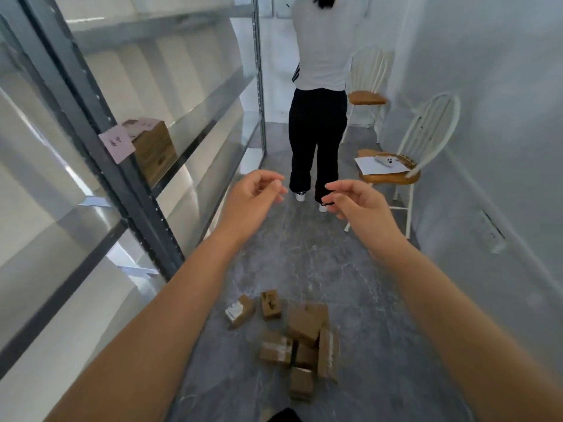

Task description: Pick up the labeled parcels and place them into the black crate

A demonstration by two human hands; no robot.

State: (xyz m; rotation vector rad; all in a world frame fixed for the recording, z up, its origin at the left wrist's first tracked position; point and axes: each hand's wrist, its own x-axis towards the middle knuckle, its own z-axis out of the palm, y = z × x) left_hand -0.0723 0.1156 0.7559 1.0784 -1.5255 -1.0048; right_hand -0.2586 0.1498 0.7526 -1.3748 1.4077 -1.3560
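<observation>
Small brown cardboard parcels [300, 336], some white-labelled, heaped on grey floor [304, 254]; left hand [254, 197], right hand [356, 201] loosely curled, empty.

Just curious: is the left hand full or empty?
Empty: the left hand is loosely curled around nothing; the parcels lie on the floor.

About eight cardboard parcels [276, 347] on the floor [304, 254], heap hard to count exactly. One box [155, 147] on the shelf [210, 105]. Two white chairs [393, 179]. Two hands: left hand [254, 197], right hand [355, 197]. One standing person [320, 56].

Parcels [297, 336] on the floor [365, 300], shelving [128, 178] left, chairs [408, 159] right.
</observation>
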